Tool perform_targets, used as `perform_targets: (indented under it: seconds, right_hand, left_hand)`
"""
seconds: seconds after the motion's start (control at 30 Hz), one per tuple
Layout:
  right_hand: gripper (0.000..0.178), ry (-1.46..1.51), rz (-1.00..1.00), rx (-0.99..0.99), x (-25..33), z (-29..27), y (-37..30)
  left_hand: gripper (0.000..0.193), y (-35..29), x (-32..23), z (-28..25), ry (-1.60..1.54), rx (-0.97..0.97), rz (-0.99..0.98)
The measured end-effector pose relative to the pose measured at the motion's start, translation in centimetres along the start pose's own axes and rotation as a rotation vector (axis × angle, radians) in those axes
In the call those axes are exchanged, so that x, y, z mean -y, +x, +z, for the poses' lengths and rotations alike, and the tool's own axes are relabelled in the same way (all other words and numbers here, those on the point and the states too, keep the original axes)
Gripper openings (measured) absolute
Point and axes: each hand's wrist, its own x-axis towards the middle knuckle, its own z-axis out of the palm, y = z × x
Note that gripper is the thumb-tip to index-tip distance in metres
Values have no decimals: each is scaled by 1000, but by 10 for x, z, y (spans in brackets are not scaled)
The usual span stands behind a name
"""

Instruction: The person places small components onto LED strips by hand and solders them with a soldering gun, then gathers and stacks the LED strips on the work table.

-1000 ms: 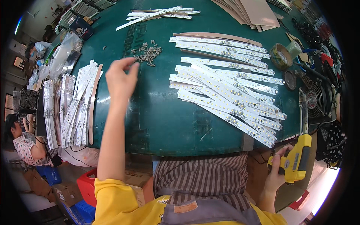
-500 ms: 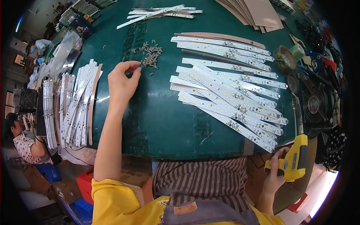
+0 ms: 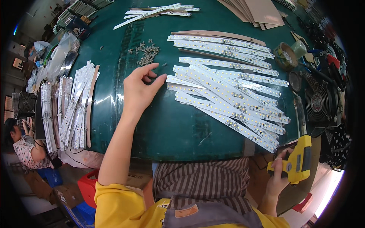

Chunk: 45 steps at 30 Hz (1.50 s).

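Note:
My left hand hovers over the dark green table, just left of a fanned pile of white LED strips. Its thumb and fingers are curled toward each other; whether a small part sits between them is too small to see. A heap of small grey metal parts lies a short way beyond the hand. My right hand is below the table's near edge, gripping a yellow pistol-shaped power tool.
A stack of white strips lies at the table's left edge, and more strips at the far side. Tape rolls and a black fan stand at the right. Another person sits at lower left.
My left hand reached to the heap of small parts, then drew back toward me and right, close to the strip pile. The right hand with the yellow tool barely moved.

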Motion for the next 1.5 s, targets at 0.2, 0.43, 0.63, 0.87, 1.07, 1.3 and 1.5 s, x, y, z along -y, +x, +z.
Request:
perform_targets:
  seconds: [0.2,0.43,0.63,0.87,1.07,1.3,1.5]
  right_hand:
    - [39,-5,46,-19,-2,-3,-3]
    - [40,18,51,-39,2,-8,-5]
    - [43,39,101,-20,6,-6,-5]
    - [42,50,75,63,4,-15,-9]
    - [43,-58,105,293,11,-24,-18]
    - [40,-72,237,479,23,-30,-18]
    - [41,-118,193,532,26,-31,-12]
  left_hand:
    - [28,27,3,7,230,-114,322]
    - [16,41,8,18,384,-36,335]
    - [12,22,-4,14,490,-136,432]
    - [14,-62,-85,10,-144,48,137]
    - [15,-114,-106,43,-247,186,107]
    - [14,-114,-104,56,-108,75,234]
    - [15,-113,-110,51,-97,133,148]
